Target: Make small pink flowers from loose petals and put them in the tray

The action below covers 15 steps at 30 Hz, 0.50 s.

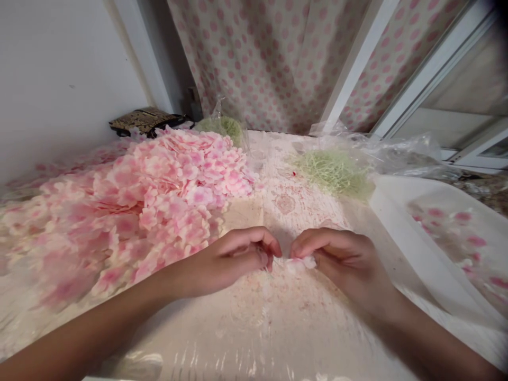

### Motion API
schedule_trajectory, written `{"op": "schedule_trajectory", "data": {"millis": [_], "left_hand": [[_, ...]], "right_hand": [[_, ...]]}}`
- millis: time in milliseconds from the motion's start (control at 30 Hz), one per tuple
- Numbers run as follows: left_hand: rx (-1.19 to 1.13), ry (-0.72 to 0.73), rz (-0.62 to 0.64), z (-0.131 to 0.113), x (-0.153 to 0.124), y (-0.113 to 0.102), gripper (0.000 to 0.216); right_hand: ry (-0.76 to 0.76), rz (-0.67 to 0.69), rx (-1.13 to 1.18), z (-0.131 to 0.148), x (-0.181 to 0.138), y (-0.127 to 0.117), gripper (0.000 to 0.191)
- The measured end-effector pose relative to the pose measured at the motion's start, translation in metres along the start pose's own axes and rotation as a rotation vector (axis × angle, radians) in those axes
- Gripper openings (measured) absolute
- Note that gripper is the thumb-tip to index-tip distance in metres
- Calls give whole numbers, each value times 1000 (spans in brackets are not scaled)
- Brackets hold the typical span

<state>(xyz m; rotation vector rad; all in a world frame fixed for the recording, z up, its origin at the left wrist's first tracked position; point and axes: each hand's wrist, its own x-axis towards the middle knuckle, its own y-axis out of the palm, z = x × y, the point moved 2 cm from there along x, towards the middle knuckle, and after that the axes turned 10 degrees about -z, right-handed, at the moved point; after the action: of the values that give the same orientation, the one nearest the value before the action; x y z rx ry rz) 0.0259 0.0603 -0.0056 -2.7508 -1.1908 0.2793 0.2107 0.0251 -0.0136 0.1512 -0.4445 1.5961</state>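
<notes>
Both hands meet low over the middle of the table. My right hand [341, 256] pinches a small pale artificial petal piece [300, 264], white with a faint pink tint. Beside it, my left hand [242, 254] has its thumb and fingers pressed together; something thin and pale shows at the fingertips, too small to name. A narrow gap lies between the two sets of fingertips. A large heap of pink artificial flower petals [159, 196] spreads just beyond my left forearm. To the right, a white plastic tray [400, 233] holds several pieces with pink centres.
Pale green thin stems [335, 172] lie in a bunch at the back right, by clear plastic wrapping [405, 153]. Another green bundle [226, 128] stands behind the heap. A patterned pouch [145, 120] rests against the wall. A dotted curtain [270, 63] hangs behind the table.
</notes>
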Motion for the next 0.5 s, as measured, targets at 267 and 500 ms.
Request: {"op": "schedule_trajectory", "data": {"millis": [267, 500], "left_hand": [[106, 138, -129, -2, 1, -1, 13], [-21, 182, -341, 3, 1, -1, 12]], "right_hand": [[-186, 167, -101, 13, 2, -3, 23], [-27, 288, 166, 10, -3, 4, 16]]}}
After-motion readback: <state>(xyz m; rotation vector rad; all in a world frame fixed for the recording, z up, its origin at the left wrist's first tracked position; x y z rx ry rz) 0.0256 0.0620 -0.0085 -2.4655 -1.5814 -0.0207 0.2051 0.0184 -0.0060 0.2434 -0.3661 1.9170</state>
